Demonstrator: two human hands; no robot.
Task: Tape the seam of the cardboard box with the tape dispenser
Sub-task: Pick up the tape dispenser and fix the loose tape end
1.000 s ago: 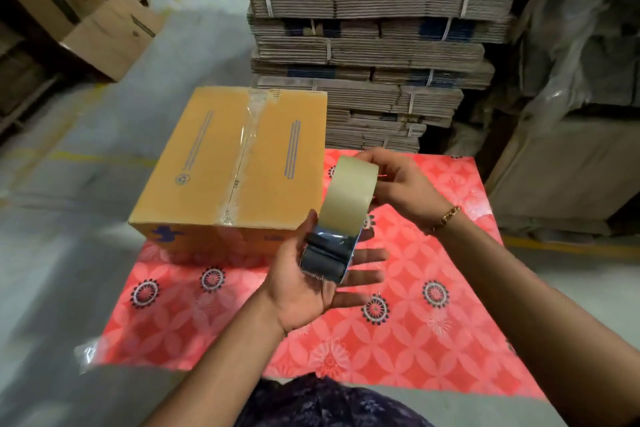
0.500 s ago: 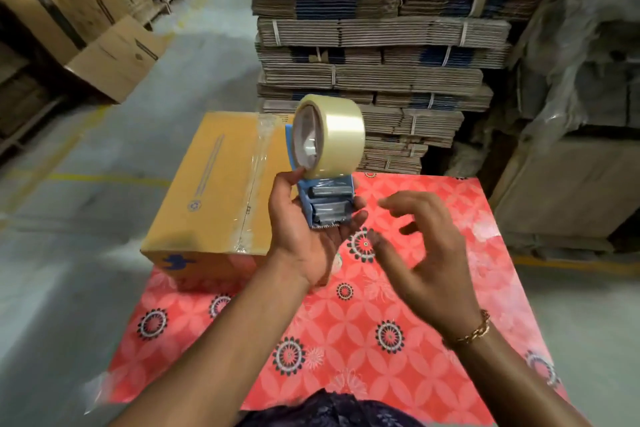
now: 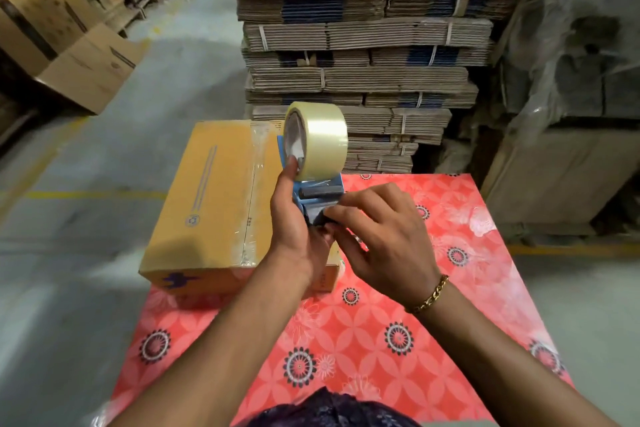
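Your left hand is wrapped around the blue body of the tape dispenser, held upright in the middle of the frame with the tape roll on top. Your right hand has its fingertips closed at the dispenser's lower mouth; they seem to be pinching the loose tape end, though the film itself is too clear to make out here.

The cardboard box sits left of centre on the red patterned sheet, just behind your left wrist. Its top seam already carries 1 glossy strip running toward the far edge.

Risks from this point:
1. If the tape end slips from your right fingertips, it can snap back onto the roll and be hard to find again.
2. The cutter teeth likely sit right where your right fingertips are working, so a sudden pull could nick them.
3. A free end pulled slack may fold onto itself or stick to your fingers.
4. The box is light and unbraced on a slick sheet; pressing the dispenser down with only 1 hand could slide it and skew the strip off the seam.
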